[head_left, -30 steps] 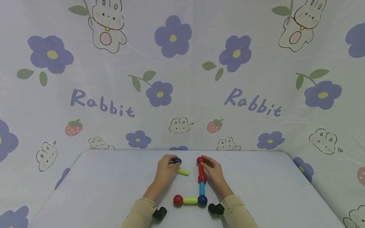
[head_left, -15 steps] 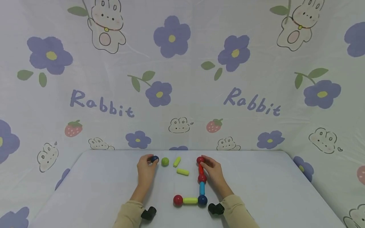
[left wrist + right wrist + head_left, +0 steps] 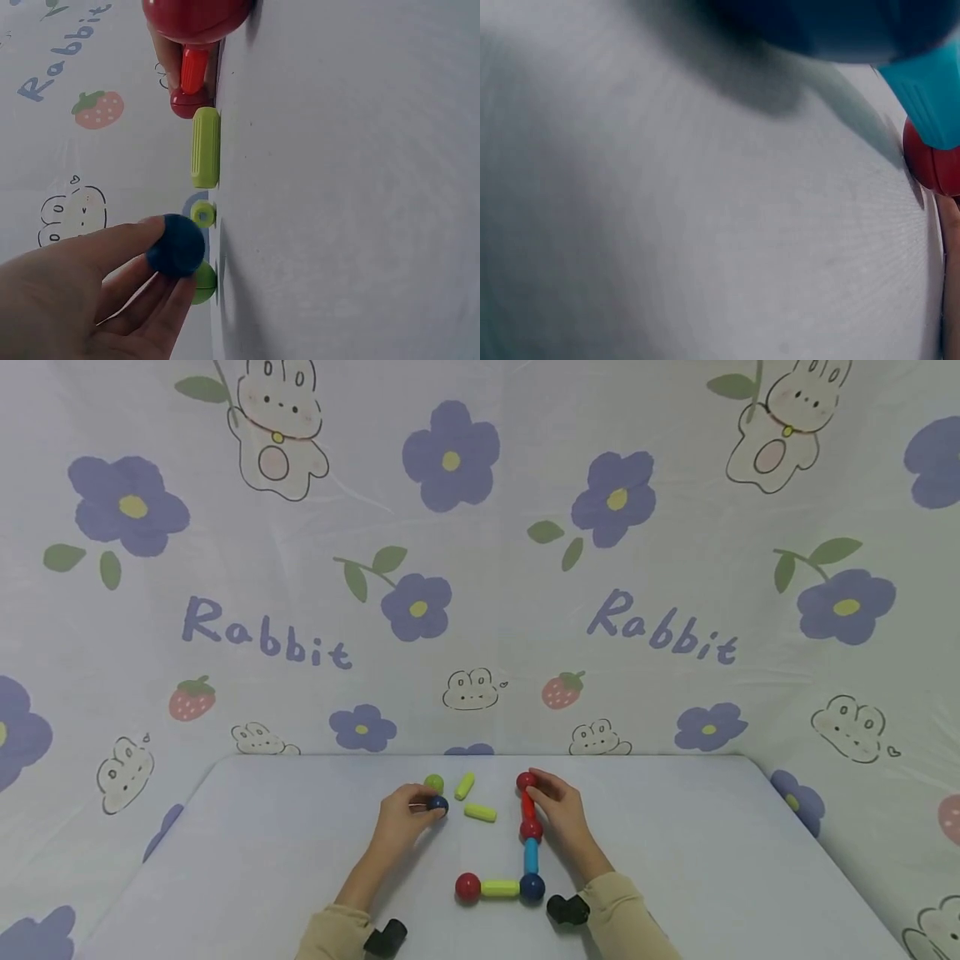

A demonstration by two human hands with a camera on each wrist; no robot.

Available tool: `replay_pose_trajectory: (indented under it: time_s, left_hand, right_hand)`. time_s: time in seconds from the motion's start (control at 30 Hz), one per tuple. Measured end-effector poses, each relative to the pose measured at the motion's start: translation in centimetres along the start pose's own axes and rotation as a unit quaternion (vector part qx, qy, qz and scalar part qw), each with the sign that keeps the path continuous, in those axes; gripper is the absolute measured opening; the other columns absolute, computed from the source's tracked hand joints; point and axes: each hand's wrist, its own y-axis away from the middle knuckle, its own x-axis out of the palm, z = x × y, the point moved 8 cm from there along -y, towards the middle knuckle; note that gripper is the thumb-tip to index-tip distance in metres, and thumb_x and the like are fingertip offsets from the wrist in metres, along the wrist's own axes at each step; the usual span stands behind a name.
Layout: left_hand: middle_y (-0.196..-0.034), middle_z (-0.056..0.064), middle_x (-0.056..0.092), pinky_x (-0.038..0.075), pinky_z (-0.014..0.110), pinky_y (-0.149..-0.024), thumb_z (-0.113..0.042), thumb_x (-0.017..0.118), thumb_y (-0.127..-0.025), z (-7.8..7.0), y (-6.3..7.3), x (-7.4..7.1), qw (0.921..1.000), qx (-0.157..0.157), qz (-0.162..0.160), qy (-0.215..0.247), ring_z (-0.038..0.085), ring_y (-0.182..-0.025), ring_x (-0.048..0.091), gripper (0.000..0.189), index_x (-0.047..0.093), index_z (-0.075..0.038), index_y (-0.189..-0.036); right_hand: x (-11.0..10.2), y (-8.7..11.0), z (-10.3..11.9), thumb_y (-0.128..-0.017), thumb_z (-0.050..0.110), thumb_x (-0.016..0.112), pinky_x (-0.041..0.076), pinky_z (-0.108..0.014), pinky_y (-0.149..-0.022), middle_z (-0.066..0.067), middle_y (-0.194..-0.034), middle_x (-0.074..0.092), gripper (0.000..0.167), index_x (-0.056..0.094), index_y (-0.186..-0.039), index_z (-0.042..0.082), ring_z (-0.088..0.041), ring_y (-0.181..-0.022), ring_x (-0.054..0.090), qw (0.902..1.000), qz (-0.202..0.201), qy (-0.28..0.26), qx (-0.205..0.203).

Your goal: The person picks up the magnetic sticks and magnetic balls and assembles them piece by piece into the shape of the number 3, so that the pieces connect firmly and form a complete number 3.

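Note:
My left hand pinches a dark blue ball between thumb and fingers, just in front of a green ball. My right hand holds the red ball at the far end of a joined L-shaped row. From there the row runs through a red stick, a second red ball and a light blue stick to another dark blue ball. A yellow-green stick links that corner to a red ball on the left.
Two loose yellow-green sticks, a far stick and a nearer stick, lie between the hands. A white cloth covers the table. Behind it hangs a printed curtain. Each wrist carries a black camera.
My left hand first swung left with the dark blue ball, uncovering the green ball and far stick, then came back right and nearer. The right hand and the joined row stayed put.

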Motion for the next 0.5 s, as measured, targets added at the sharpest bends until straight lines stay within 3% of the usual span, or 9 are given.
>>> replay_pose_trajectory:
  time_s: [0.13,0.5]
  left_hand:
    - [-0.096,0.013,0.061,0.048,0.026,-0.074,-0.001,0.073,-0.072,0.2,0.1,0.8,0.9990,0.012,0.036,-0.021,0.024,-0.088,0.059,0.028,0.063,0.002,-0.097]
    - [-0.102,0.017,0.059,0.046,0.036,-0.080,0.000,0.072,-0.072,-0.5,0.1,1.4,0.9965,0.040,0.060,-0.041,0.029,-0.092,0.058,0.037,0.058,0.004,-0.106]
  right_hand:
    - [0.0,0.0,0.0,-0.085,0.016,0.063,0.039,-0.034,-0.090,-0.006,-0.117,0.056,0.036,0.057,-0.120,0.010,-0.020,-0.109,0.050,1.0000,-0.001,-0.005,0.001]
    - [-0.1,0.0,-0.4,-0.084,0.018,0.064,0.039,-0.034,-0.090,-0.006,-0.117,0.056,0.036,0.057,-0.119,0.012,-0.020,-0.109,0.050,1.0000,-0.004,-0.002,0.008]
